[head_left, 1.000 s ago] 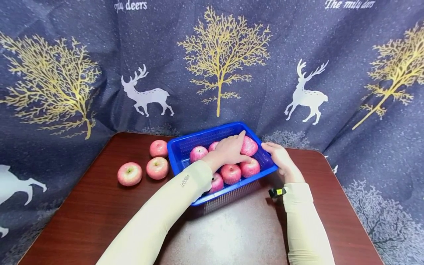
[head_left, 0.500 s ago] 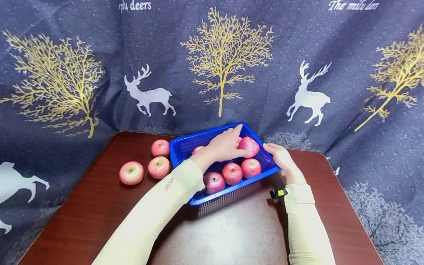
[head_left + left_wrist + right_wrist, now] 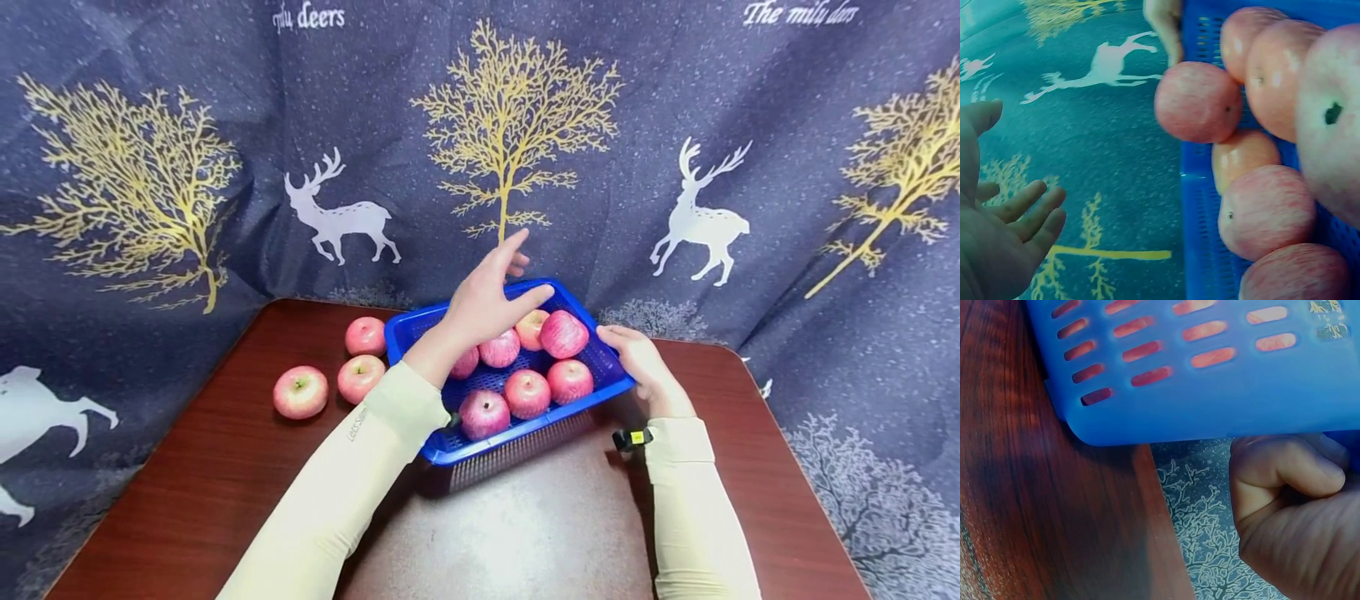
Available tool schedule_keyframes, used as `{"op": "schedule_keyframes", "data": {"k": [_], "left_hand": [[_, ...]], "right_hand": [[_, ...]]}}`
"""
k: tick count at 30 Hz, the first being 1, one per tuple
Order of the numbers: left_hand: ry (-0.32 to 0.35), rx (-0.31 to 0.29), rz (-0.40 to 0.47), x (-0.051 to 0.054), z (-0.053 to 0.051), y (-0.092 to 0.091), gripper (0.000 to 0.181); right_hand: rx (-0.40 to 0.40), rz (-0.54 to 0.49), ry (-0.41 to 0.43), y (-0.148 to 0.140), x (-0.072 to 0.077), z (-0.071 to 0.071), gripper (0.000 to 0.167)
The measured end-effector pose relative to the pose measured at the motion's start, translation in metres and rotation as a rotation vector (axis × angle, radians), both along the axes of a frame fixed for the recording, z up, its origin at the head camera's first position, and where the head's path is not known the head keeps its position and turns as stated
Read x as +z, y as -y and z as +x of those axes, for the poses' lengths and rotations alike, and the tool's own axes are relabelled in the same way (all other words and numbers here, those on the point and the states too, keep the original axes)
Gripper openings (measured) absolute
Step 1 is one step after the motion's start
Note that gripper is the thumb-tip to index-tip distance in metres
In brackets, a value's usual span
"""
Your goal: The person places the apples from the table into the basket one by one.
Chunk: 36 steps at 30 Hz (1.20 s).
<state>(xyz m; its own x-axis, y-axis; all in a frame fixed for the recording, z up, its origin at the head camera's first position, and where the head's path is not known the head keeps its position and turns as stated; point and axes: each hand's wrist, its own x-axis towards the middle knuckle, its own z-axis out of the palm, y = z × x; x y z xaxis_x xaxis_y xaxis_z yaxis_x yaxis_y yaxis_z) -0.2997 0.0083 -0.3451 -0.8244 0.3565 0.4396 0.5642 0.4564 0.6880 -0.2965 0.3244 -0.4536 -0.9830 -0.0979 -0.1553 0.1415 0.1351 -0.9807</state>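
Observation:
A blue plastic basket (image 3: 555,414) with slotted walls stands on the table, tilted in the head view, holding several red apples (image 3: 564,335). Over its back left part my left hand (image 3: 483,304) is raised, fingers extended and spread, holding nothing. In the left wrist view that hand (image 3: 997,231) is apart from the apples, palm and fingers showing. My right hand (image 3: 645,371) grips the basket's right end by the rim. In the right wrist view its thumb is bent by the basket wall (image 3: 1166,419); the other fingers are mostly hidden. My left forearm covers the basket's left side.
Three apples lie on the table left of the basket: one at the back (image 3: 365,336), one beside the basket (image 3: 360,379), one farther left (image 3: 300,392). A dark patterned cloth (image 3: 600,100) hangs right behind the brown table (image 3: 225,467).
My left hand has let go among the apples and lifted up and left, uncovering several apples in the back row. My right hand stays on the basket rim.

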Motion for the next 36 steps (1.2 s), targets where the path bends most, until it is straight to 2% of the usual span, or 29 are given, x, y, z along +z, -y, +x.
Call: {"op": "schedule_keyframes", "data": {"k": [4, 8, 15, 20, 31, 36], "left_hand": [[-0.061, 0.008, 0.117, 0.005, 0.004, 0.013, 0.079], [-0.105, 0.025, 0.173, 0.008, 0.009, 0.026, 0.068], [-0.142, 0.054, 0.186, 0.004, 0.014, 0.048, 0.066], [-0.166, 0.097, 0.179, 0.002, 0.018, 0.062, 0.065], [-0.181, 0.164, 0.17, -0.005, 0.023, 0.087, 0.063], [-0.2, 0.176, 0.185, -0.011, 0.025, 0.099, 0.062]], "right_hand": [[0.003, -0.006, 0.003, -0.001, 0.0, 0.0, 0.04], [0.003, -0.016, 0.005, -0.001, 0.0, 0.0, 0.038], [0.005, -0.005, 0.002, 0.0, 0.0, 0.0, 0.042], [0.003, -0.013, 0.005, -0.001, 0.001, 0.002, 0.047], [0.004, -0.006, -0.003, -0.002, -0.002, 0.0, 0.034], [0.011, 0.012, -0.011, -0.003, -0.002, 0.0, 0.038]]}}
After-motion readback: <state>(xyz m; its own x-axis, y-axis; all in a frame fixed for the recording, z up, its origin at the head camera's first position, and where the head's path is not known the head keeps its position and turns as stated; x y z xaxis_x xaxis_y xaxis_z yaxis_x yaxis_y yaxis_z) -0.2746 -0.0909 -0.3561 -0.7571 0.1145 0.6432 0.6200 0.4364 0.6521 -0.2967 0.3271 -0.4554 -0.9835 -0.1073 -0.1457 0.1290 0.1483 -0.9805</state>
